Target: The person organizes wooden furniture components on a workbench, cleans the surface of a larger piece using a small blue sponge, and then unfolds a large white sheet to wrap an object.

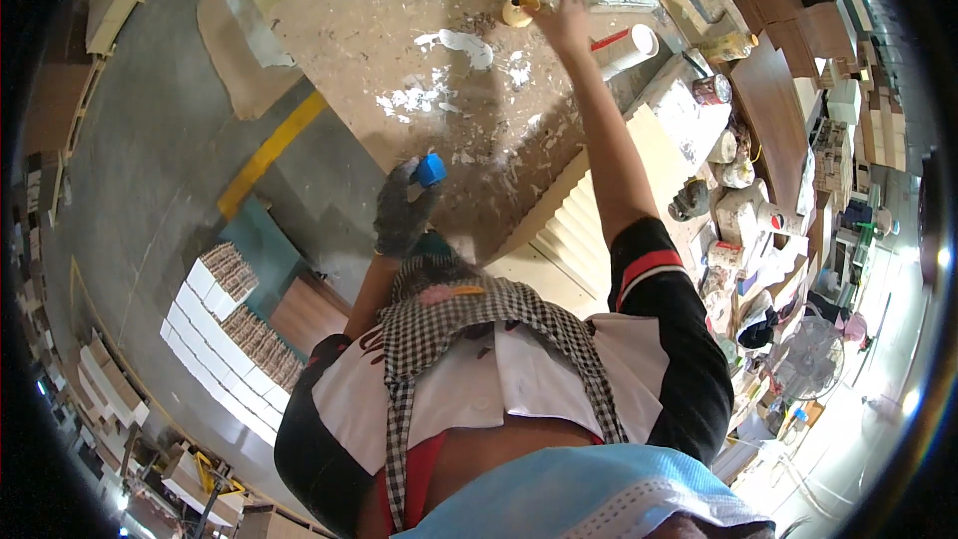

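Observation:
My left hand, in a dark grey glove, is closed around a small blue block-like piece, held close to the apron at the board's near edge. Its exact kind is unclear. My bare right hand stretches far forward with its fingers apart. Its thumb side is next to a small yellowish round pot, from which a dark piece sticks up. Whether the fingers touch the pot is hard to make out. Below both hands lies a brown work board smeared with white patches.
Stacked cream strips lie beneath my right arm. A white roll, a tin can and a yellowish bottle crowd the right side. White stacked boxes stand at lower left, and a fan at far right.

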Demonstrator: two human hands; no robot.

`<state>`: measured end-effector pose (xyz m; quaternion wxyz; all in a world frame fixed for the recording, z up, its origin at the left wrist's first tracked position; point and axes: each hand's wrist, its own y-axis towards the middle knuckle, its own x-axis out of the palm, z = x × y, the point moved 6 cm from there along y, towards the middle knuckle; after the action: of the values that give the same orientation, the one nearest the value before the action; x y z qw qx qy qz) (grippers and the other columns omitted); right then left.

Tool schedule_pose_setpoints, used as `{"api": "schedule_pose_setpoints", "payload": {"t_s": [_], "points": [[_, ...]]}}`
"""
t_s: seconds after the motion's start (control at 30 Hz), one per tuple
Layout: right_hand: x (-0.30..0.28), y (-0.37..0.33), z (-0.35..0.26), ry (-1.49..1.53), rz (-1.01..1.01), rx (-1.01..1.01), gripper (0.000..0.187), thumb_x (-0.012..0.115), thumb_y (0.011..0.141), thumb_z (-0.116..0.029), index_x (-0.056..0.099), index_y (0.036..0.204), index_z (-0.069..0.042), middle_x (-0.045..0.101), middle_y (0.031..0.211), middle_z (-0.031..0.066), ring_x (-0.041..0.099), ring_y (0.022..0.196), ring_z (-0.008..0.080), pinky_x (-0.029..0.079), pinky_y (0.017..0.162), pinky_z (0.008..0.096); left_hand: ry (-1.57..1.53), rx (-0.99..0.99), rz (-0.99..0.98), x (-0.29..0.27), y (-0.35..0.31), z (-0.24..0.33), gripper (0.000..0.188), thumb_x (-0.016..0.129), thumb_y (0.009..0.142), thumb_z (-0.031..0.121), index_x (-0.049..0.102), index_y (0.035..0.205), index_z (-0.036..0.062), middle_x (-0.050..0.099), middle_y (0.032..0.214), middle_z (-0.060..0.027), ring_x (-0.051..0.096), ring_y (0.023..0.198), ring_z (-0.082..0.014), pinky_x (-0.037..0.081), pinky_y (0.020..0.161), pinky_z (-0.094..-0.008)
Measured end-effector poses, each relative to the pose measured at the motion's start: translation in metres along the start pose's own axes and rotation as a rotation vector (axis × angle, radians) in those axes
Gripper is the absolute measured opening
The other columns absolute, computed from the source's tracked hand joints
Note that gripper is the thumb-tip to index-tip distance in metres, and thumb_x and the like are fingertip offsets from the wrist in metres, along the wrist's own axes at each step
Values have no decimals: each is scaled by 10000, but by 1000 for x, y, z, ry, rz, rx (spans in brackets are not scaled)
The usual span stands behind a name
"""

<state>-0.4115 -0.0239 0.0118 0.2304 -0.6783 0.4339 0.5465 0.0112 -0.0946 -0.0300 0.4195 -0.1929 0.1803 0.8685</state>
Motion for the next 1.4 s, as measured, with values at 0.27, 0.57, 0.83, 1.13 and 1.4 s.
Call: {"api": "schedule_pose_setpoints", "payload": {"t_s": [0.27, 0.57, 0.83, 1.13, 1.4], "points": [[82, 40, 31, 152, -118, 38, 1055, 842, 657, -518, 376, 1438, 16, 653, 1229, 193, 641, 1098, 351, 527, 922, 394, -137, -81, -41, -8, 15, 28, 491, 746, 840, 159, 565, 1279, 37, 621, 1237, -172, 614, 1133, -303, 487, 970, -407], [-202, 61, -81, 541, -361, -143, 732, 815, 794, -319, 494, 1381, -21, 643, 1191, 114, 627, 1017, 145, 509, 797, 260, -120, -165, -49, -12, 7, -2, 462, 744, 844, 209, 574, 1231, 25, 632, 1183, -175, 627, 1090, -328, 499, 938, -406], [-370, 53, -84, 659, -187, -49, 662, 696, 854, -112, 398, 1444, -71, 507, 1350, 195, 593, 1132, 277, 534, 912, 364, -164, 3, -31, -19, 28, 33, 440, 748, 834, 170, 582, 1214, 24, 636, 1171, -181, 628, 1074, -350, 505, 920, -416], [-321, 36, -99, 684, -286, -269, 646, 799, 796, -273, 502, 1329, -60, 639, 1124, 130, 650, 973, 216, 539, 850, 335, -149, -46, -46, -19, 11, 18, 435, 740, 830, 139, 582, 1222, 32, 630, 1181, -177, 626, 1074, -345, 501, 918, -420], [-31, -24, -83, 183, -285, -278, 798, 823, 776, -197, 372, 1422, -73, 637, 1252, 206, 688, 999, 285, 548, 938, 396, -160, -91, 105, -25, 15, 16, 418, 748, 820, 125, 610, 1208, 54, 624, 1130, -167, 628, 1049, -312, 529, 864, -374]]}}
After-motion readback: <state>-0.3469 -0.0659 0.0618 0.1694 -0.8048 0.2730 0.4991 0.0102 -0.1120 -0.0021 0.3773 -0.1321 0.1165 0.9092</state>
